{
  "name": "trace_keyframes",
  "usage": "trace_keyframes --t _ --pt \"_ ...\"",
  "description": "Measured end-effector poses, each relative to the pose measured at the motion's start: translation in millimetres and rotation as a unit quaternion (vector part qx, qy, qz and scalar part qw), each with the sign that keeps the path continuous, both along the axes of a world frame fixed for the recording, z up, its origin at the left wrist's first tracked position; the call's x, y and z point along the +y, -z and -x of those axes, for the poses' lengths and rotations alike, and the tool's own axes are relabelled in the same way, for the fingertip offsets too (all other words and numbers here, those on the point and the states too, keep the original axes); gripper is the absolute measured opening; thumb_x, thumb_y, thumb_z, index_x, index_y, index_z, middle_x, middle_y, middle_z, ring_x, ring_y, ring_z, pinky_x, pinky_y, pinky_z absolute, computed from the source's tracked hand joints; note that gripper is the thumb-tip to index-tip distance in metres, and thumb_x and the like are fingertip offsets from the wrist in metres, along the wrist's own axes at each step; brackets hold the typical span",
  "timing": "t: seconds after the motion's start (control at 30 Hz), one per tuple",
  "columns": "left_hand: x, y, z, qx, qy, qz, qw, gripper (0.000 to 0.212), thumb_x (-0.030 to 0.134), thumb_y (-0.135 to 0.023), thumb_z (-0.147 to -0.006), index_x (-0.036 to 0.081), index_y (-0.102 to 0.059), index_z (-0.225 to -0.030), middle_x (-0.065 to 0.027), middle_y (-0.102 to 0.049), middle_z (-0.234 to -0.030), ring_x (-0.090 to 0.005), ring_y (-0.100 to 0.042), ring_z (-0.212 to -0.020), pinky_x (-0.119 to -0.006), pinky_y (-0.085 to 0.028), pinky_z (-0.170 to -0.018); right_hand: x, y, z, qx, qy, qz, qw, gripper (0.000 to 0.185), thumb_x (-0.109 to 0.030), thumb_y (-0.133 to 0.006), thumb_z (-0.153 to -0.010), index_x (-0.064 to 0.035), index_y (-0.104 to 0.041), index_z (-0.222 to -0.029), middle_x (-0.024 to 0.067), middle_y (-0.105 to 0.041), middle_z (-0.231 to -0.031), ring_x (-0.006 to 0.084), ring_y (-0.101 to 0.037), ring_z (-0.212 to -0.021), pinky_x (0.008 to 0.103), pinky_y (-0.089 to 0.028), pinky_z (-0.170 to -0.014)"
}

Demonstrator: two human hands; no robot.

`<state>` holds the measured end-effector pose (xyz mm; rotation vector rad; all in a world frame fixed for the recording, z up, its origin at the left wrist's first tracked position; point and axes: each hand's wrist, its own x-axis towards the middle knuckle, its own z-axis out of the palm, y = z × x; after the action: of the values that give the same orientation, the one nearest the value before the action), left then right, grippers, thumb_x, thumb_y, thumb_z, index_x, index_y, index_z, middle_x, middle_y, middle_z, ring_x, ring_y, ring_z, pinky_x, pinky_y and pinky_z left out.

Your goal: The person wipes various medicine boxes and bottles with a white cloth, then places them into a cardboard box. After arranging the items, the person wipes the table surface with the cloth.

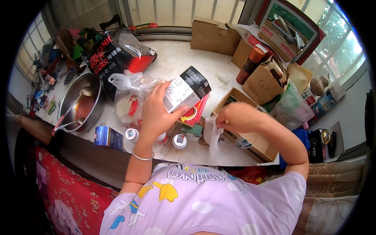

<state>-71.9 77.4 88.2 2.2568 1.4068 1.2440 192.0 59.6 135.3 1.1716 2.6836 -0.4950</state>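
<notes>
My left hand (157, 107) grips a small black-and-white carton (183, 91) above the table, its thumb along the near edge. In my right hand (239, 117) a corner of a thin white tissue or plastic sheet (215, 141) is pinched, and the sheet hangs down. Right beside that hand lies an open cardboard box (260, 144). A red and yellow box (192, 114) and a small green box (191, 131) sit under and near the carton. White-lidded bottles (179, 141) stand along the front edge, one partly hidden by my left wrist.
A steel basin (98, 88) with ladles stands at left, beside a knotted plastic bag (129, 102) and a black-and-red package (117, 55). A blue box (108, 138) is at the front edge. Cardboard boxes (214, 36), a paper bag (261, 83) and a plastic container (293, 105) crowd the back right.
</notes>
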Motion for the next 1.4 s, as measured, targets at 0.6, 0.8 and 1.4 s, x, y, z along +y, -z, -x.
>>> trace_keyframes --t 0.6,0.8,1.4 --pt "-40.1 20.0 -74.4 -0.063 0.104 -0.133 0.984 0.088 0.024 -0.090 -0.065 -0.001 -0.044 -0.135 -0.0208 -0.053 -0.129 -0.0406 -0.050 -0.118 -0.047 -0.039 -0.104 -22.8 -12.5 -37.4 0.509 0.241 0.153 0.812 0.079 -0.036 -0.073 -0.086 -0.0042 -0.036 -0.148 0.0127 -0.052 -0.133 0.0177 -0.054 -0.116 0.0325 -0.049 -0.093" --pt "-48.1 23.4 -99.3 -0.003 0.123 -0.142 0.982 0.089 0.020 -0.082 -0.076 -0.002 -0.032 -0.146 -0.0241 -0.042 -0.140 -0.0417 -0.041 -0.128 -0.048 -0.034 -0.107 -29.2 -25.4 -63.3 0.351 0.309 -0.176 0.867 0.074 -0.031 -0.077 -0.075 0.0008 -0.048 -0.136 0.0173 -0.064 -0.114 0.0258 -0.064 -0.102 0.0353 -0.049 -0.091" --pt "-34.9 69.8 -134.6 0.112 0.293 -0.035 0.949 0.013 0.010 -0.071 -0.078 0.008 -0.070 -0.092 -0.0038 -0.063 -0.092 -0.0258 -0.061 -0.091 -0.040 -0.048 -0.081 20.4 87.4 -83.3 0.165 0.269 -0.210 0.925 0.074 -0.030 -0.077 -0.072 -0.0040 -0.047 -0.134 0.0176 -0.057 -0.116 0.0361 -0.055 -0.114 0.0433 -0.047 -0.094"
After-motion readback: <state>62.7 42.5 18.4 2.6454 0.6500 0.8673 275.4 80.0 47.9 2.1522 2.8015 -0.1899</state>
